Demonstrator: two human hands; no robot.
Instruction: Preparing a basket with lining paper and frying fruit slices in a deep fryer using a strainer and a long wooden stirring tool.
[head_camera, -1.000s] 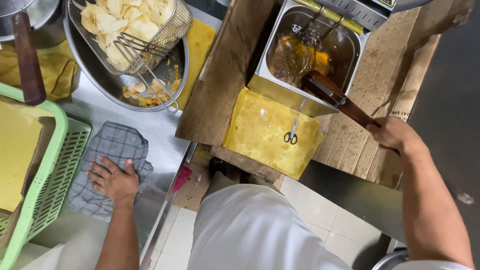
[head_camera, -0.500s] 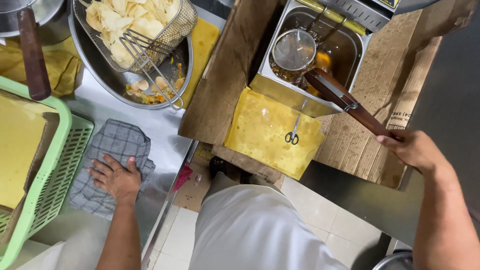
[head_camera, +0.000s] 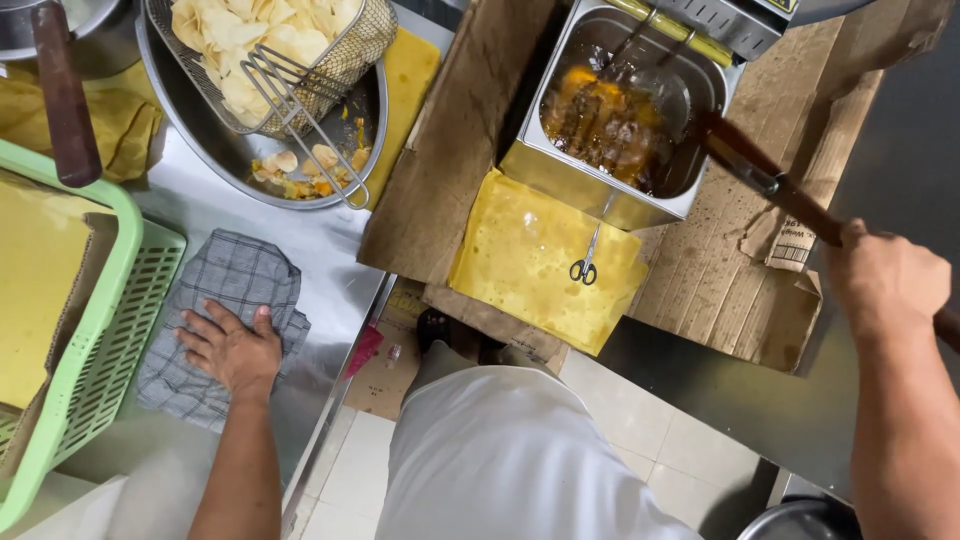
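My right hand (head_camera: 885, 285) is clenched round the dark wooden handle of the skimmer (head_camera: 760, 175), whose round mesh head sits dipped in the fryer (head_camera: 610, 190) at the far right, among browning pieces in bubbling oil. My left hand (head_camera: 232, 347) lies flat and released on the grey checked cloth (head_camera: 240, 280) at the near left, beside the green basket (head_camera: 120, 300).

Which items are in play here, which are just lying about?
In use: right hand gripping skimmer handle, fryer, left hand flat on checked cloth.
Idle: scissors, wire basket of chips, steel bowl, green crate.
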